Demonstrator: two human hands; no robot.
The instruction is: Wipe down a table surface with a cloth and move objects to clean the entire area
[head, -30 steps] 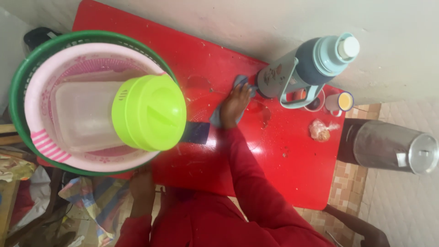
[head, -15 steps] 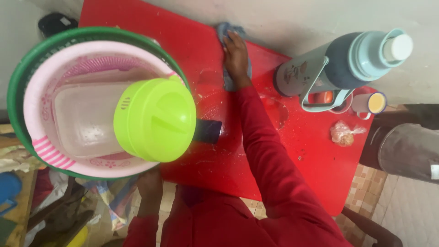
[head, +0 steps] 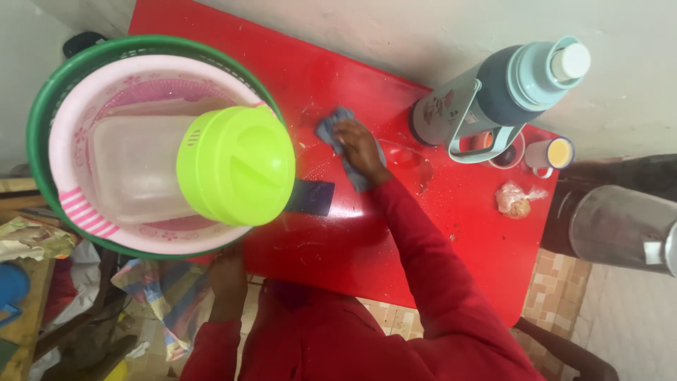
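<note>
My right hand [head: 356, 144] presses a grey-blue cloth [head: 331, 130] flat on the red table [head: 395, 240], near its middle and left of a tall grey and teal flask [head: 493, 99]. My left hand [head: 227, 275] sits at the table's near edge under the rim of a green basket [head: 42, 120], and its fingers are hidden. Inside the basket sits a pink bowl [head: 70, 204] holding a clear plastic jug [head: 134, 169] with a lime green lid [head: 236, 166]. Both sleeves are red.
A white cup [head: 553, 153] and a small knotted plastic bag [head: 515, 201] lie to the right of the flask. A dark flat rectangle [head: 314, 197] lies beside the basket. A steel container [head: 620, 226] stands off the table's right end. Clutter lies at lower left.
My right hand has slid the cloth from the table's far edge back toward the middle. The basket and my left hand have stayed in place.
</note>
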